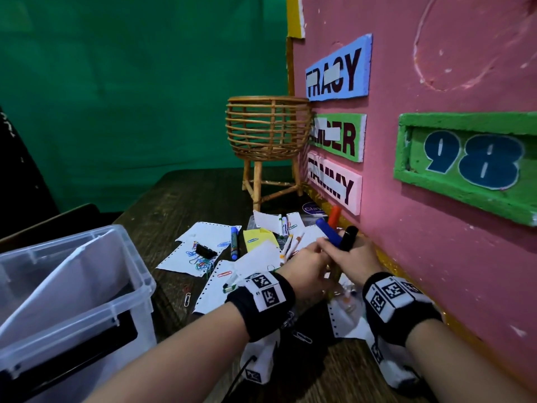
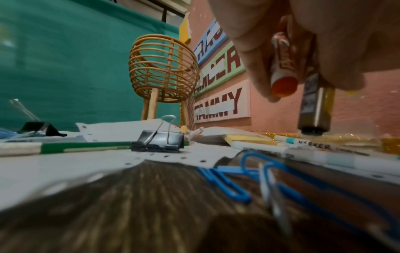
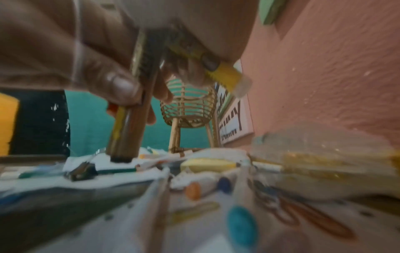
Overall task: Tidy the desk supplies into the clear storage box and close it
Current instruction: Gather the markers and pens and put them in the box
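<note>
Both hands meet by the pink board over the scattered supplies. My right hand [image 1: 353, 258] grips a bundle of markers [image 1: 338, 232]: black, blue and orange caps stick up from the fist. The right wrist view shows its thumb and fingers round a gold-brown marker [image 3: 125, 128] and a yellow one [image 3: 225, 73]. My left hand [image 1: 306, 264] reaches into the same bundle, and its fingers pinch an orange-ended marker [image 2: 283, 83] beside a gold marker [image 2: 316, 109]. The clear storage box [image 1: 136, 257] stands open at the left with a clear panel leaning inside.
Papers, a blue marker [image 1: 234, 242], a black binder clip [image 1: 205, 251], coloured paper clips [image 1: 200, 264] and yellow sticky notes [image 1: 257, 238] litter the wooden desk. A wicker basket stand [image 1: 267, 129] is behind them. The pink board [image 1: 436, 199] walls the right side.
</note>
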Tool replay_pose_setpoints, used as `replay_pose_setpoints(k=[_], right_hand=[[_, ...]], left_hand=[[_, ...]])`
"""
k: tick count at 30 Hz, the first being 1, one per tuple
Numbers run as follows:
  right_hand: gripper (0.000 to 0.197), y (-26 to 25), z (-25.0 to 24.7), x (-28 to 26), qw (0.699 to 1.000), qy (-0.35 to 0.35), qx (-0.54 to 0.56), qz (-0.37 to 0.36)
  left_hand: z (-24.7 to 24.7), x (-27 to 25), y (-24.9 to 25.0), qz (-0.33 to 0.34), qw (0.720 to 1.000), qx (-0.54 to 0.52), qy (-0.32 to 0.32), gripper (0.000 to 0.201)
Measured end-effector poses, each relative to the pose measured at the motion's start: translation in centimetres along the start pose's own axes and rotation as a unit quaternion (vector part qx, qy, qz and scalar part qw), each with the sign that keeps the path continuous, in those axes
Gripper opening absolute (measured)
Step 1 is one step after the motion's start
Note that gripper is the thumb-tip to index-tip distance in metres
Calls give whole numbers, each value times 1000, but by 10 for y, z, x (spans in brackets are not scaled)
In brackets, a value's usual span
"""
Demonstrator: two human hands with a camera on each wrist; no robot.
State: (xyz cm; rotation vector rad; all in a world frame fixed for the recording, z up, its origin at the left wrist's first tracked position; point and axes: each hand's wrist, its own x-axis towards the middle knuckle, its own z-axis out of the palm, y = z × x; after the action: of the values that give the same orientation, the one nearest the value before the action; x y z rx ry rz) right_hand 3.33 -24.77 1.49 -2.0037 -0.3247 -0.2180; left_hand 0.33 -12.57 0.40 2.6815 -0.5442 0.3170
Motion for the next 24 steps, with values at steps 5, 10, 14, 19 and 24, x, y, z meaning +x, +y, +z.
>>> replay_pose_setpoints(k=[5,10,14,19,24], right_hand=[[15,-2,8,1,994,19,-70,-80],[14,3,11,10,982,-2,-176,-74],[19,6,17,10,969,-47,-240,-38],[25,10,22,10,953,-68,-293,-36],[26,9,23,11,945,-64,-321,-25]], left_hand=[[-15,-10,-15,8,999,40,-34,33],[-46,-3,-78,-225,961,156,-43,28],[-47,-1,-121,-340,921,169,-90,39],[-29,-3,-158,-339,913,178,-141,34],[-33,-2,-161,-353,904,204,-126,23]])
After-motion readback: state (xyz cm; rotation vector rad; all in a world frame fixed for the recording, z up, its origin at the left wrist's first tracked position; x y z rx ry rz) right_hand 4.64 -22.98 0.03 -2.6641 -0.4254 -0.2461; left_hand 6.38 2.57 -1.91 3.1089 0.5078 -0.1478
